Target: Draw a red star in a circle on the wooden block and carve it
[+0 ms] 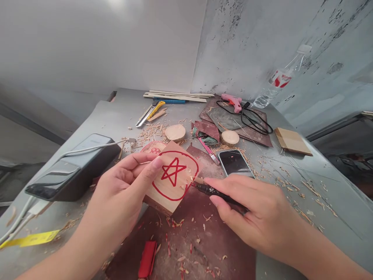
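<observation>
My left hand [128, 186] grips a square wooden block [166, 190] by its left side, thumb on the top face. That face bears a hand-drawn red circle with a five-pointed star inside, and a few small shavings lie on it. In my right hand [250, 210] is a slim black pen-like tool [214, 191] with white lettering. Its tip meets the block's right edge, by the red line; the exact kind of tip is too small to tell. Below the block, a brown-red sheet [215, 233] carries pale and red shavings. A red piece [147, 258] lies on it.
A phone [235, 162], two wood slices [175, 133], a pink-handled tool [208, 149] and sandpaper sit beyond my hands. Further back are a utility knife [147, 112], pink glue gun [232, 102] with black cord, and plastic bottle [279, 83]. A black cabled device [75, 167] stands left.
</observation>
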### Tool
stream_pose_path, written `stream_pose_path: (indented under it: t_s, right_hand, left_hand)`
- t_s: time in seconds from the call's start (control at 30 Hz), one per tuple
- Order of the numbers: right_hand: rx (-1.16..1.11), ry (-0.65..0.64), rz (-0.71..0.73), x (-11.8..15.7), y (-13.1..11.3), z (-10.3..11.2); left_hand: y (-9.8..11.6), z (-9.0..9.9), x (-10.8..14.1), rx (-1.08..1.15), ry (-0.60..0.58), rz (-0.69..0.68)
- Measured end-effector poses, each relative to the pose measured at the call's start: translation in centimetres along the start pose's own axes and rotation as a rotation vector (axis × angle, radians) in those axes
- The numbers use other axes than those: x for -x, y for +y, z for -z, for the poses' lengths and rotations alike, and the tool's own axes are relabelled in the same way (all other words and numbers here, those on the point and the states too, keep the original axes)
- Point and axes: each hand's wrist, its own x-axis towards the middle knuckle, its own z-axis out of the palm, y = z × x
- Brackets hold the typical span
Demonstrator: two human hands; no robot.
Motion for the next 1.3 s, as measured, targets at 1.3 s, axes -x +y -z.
stream_pose_path:
  t_s: [1.3]
  right_hand:
    - [-0.108,-0.340,-0.123,1.3,0.1,1.0]
  left_hand:
    - [-0.4,1.1,-1.3,-0.176,0.025,-0.039]
